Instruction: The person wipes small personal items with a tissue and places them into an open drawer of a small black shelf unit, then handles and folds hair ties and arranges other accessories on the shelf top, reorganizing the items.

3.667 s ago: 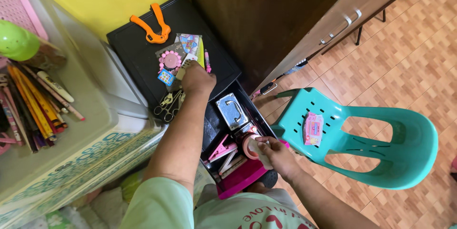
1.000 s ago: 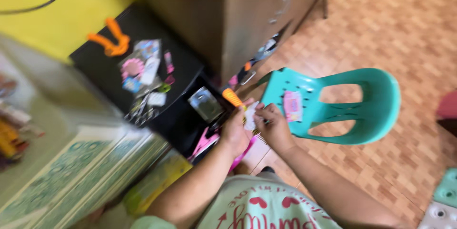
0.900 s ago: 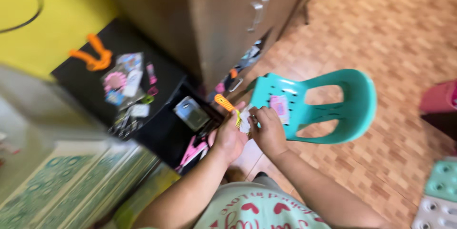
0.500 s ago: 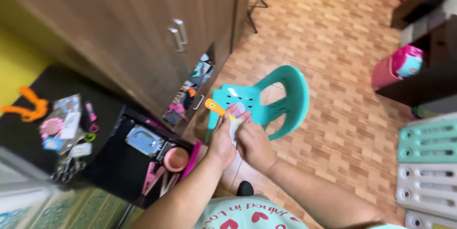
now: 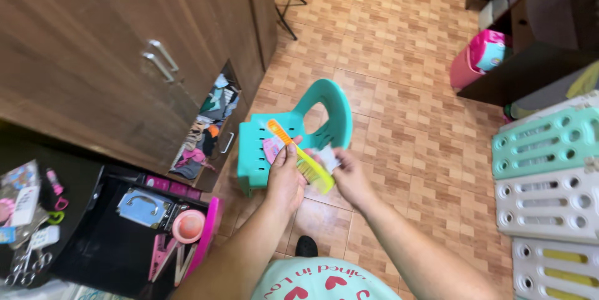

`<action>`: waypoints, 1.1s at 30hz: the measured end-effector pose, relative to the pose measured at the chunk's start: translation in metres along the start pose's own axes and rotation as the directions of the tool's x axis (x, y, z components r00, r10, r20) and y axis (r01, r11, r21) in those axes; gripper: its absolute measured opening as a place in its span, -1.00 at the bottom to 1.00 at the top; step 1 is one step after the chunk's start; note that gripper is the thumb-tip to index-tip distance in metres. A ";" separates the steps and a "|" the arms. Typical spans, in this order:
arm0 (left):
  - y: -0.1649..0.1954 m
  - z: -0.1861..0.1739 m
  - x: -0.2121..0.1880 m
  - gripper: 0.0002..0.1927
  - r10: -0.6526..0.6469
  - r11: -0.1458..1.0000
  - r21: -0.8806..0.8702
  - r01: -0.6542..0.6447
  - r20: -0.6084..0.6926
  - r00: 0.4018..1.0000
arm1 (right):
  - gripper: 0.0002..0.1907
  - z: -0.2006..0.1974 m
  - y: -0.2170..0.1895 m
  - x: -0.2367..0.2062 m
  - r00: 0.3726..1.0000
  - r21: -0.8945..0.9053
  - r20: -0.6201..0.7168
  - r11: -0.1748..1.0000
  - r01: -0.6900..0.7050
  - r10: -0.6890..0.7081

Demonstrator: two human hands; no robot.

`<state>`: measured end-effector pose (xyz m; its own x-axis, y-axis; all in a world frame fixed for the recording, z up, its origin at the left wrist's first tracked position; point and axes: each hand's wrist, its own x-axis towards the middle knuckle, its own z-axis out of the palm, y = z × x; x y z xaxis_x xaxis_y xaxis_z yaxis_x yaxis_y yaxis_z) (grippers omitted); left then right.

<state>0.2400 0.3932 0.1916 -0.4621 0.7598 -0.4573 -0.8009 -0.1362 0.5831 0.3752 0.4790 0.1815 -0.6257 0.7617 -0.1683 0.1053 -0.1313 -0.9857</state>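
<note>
Two hands hold a long yellow-and-orange plastic comb [image 5: 301, 158] above a teal plastic chair [image 5: 293, 141].
The left hand [image 5: 285, 178] is closed around its middle; the right hand [image 5: 349, 175] pinches its yellow end along with a small white packet [image 5: 329, 158].

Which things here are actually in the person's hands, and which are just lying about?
In hand:
left hand grips the yellow and orange comb
right hand pinches a small white piece

Lying about:
teal plastic chair
open black drawer
pink bin
scissors
</note>
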 end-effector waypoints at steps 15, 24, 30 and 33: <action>-0.009 0.036 0.003 -0.49 -0.042 0.957 -0.286 0.054 0.050 0.998 | -0.75 0.008 -0.024 -0.048 0.773 -0.501 0.230 0.609 0.615 -0.591; 0.015 0.030 -0.018 -0.42 -0.041 0.953 -0.302 0.034 -0.017 0.999 | -0.67 0.022 -0.046 -0.057 0.812 -0.351 0.439 0.758 0.549 -0.385; 0.018 0.028 -0.014 -0.49 -0.021 0.969 -0.246 0.024 0.015 1.000 | -0.74 0.033 -0.053 -0.049 0.747 -0.475 0.335 0.581 0.660 -0.575; 0.023 0.020 -0.007 -0.56 -0.012 0.932 -0.362 0.001 -0.030 0.999 | -0.82 0.036 -0.052 -0.051 0.829 -0.400 0.315 0.727 0.558 -0.463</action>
<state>0.2326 0.3979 0.2212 -0.4634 0.7423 -0.4840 -0.8847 -0.3564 0.3004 0.3741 0.4239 0.2417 -0.8109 0.4917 0.3173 0.0365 0.5836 -0.8112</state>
